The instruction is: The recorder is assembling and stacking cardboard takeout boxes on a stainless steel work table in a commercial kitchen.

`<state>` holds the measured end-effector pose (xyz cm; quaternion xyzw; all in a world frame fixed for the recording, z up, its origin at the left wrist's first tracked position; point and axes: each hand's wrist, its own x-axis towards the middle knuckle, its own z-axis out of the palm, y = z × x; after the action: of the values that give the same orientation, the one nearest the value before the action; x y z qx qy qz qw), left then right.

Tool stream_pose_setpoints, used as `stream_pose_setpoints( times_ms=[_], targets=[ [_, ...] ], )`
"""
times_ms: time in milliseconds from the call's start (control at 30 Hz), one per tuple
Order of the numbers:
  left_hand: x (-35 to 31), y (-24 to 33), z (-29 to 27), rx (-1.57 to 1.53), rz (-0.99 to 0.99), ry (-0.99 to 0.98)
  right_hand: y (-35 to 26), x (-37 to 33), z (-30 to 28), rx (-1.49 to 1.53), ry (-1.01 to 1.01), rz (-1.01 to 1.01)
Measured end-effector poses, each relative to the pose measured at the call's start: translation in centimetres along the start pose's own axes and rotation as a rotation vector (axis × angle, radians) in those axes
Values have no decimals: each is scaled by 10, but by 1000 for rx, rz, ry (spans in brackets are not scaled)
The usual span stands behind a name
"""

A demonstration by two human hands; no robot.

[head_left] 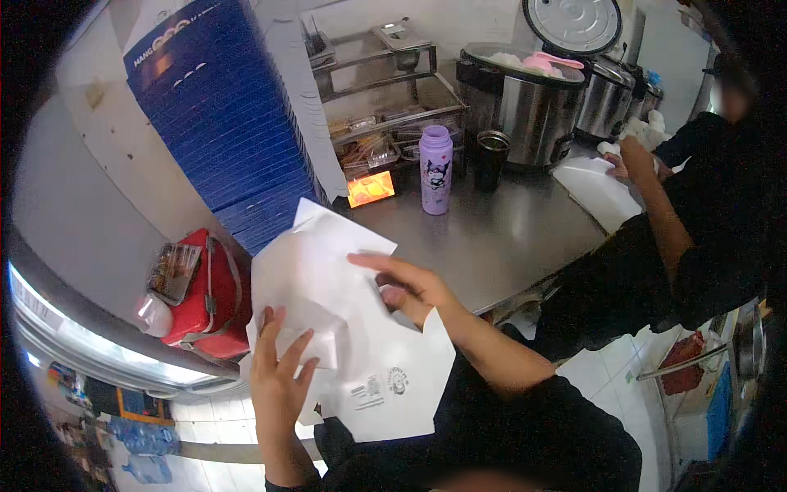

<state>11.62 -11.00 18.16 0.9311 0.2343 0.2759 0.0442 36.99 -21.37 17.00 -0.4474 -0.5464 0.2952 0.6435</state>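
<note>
- Folding looks like the step in hand to me: the white carton sheet [348,320] sits just off centre toward 7 o'clock on my feed, partly bent, flaps sticking out.
- I'd go crease by crease, left side braced while the right works, pressing along the fold lines, not mid-panel, so the card doesn't buckle.
- Left hand [283,357] is between 7 and 8 o'clock, fingers apart and laid on the sheet. Can't tell if anything pinches from behind.
- Right hand [418,287] comes in from between 4 and 5 o'clock, index finger stretched over the sheet, the rest curled near its edge. Can't tell if it's truly clamped.
- Purple bottle [436,176] stands at 1 o'clock on the metal counter [508,238]; I'd keep flaps clear of it.
</note>
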Motion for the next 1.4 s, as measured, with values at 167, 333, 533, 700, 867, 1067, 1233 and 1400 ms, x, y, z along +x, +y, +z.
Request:
stream_pose_setpoints(
  times_ms=[167,333,533,700,867,1067,1233,1400],
  targets=[
    [-12,-10,-2,-331,-149,100,-13,-1,15,-229,-228,-163],
    [-29,13,-3,-1729,-732,414,-21,-3,49,-769,-339,-724],
    [-32,19,7,-1829,-637,493,7,-15,52,-179,-323,-397],
    [-32,34,29,-1389,-1098,31,45,-30,27,-17,-54,-420],
    [-28,46,33,-1661,-352,433,60,-1,-33,-699,-515,-817],
    [-35,38,33,-1372,-338,208,92,-6,-51,-753,-677,-1020],
    [-30,60,37,-1030,76,356,88,-19,-34,-43,-493,-19],
    [-34,40,41,-1074,-5,336,37,-15,34,-683,-334,-844]
  ],
)
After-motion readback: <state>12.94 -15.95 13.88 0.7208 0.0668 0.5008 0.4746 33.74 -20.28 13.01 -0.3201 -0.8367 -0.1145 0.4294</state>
